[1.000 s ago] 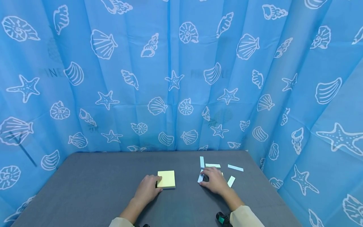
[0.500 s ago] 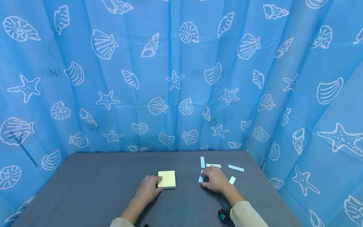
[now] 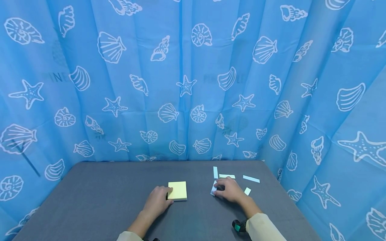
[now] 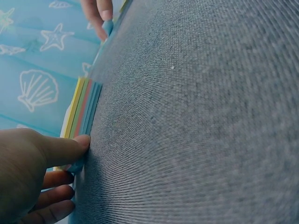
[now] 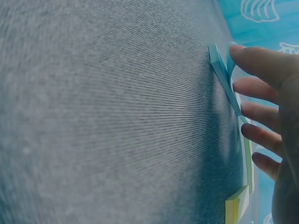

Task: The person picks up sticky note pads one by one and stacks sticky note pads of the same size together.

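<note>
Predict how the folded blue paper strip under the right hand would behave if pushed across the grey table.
The blue strip looks thin and lifts off the table along one edge, so it is probably very light and floppy. Pushed by the right hand, it would likely slide or buckle rather than roll. The cloth-like surface may snag it slightly.

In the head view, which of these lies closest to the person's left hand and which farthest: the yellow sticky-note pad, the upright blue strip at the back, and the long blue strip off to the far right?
Measured from the left hand:
1. Yellow sticky-note pad: right at the fingertips, touching.
2. Upright blue strip: farther back and to the right, just beyond the right hand.
3. Long blue strip: farthest right, near the table's edge.
</note>
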The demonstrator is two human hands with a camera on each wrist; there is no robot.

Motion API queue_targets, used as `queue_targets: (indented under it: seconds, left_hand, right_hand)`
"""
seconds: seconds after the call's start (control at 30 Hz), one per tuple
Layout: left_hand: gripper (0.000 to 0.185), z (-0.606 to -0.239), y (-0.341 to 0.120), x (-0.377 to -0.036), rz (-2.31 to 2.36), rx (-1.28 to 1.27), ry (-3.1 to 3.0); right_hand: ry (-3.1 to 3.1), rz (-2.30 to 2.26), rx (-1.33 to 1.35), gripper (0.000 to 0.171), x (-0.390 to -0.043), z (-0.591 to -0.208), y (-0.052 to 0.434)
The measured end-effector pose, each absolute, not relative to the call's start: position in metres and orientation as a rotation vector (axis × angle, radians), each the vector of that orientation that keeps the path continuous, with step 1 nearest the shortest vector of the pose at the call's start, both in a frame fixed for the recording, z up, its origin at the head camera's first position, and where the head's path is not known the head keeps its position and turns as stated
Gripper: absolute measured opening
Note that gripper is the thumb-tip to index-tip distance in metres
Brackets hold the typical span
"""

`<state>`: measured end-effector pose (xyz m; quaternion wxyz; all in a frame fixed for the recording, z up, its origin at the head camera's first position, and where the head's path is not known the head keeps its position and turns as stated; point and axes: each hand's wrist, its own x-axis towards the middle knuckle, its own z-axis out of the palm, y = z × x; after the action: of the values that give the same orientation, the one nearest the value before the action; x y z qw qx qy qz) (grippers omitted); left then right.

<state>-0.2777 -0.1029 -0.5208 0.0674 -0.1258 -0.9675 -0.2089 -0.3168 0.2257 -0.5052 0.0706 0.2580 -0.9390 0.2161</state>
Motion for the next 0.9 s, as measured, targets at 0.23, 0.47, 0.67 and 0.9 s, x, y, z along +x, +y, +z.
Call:
queue_targets:
  seconds: [0.23, 0.47, 0.67, 0.9]
  left_hand:
    - [0.046, -0.522, -0.103, -0.278, -0.628, -0.384, -2.922]
    - [0.046, -0.522, -0.101, -0.279, -0.633, -0.357, -2.930]
    - [0.047, -0.523, -0.102, -0.278, -0.639, -0.344, -2.932]
    - [0.049, -0.523, -0.105, -0.276, -0.655, -0.361, -2.909]
  right_hand:
    - [-2.840, 0.660, 0.694, 0.033, -0.314, -0.507, 0.225]
    - [-2.833, 0.540, 0.596, 0.041, -0.310, -0.510, 0.221]
    - [-2.819, 0.553, 0.617, 0.044, -0.306, -0.511, 0.214]
    - [-2.805, 0.589, 0.711, 0.048, -0.301, -0.515, 0.199]
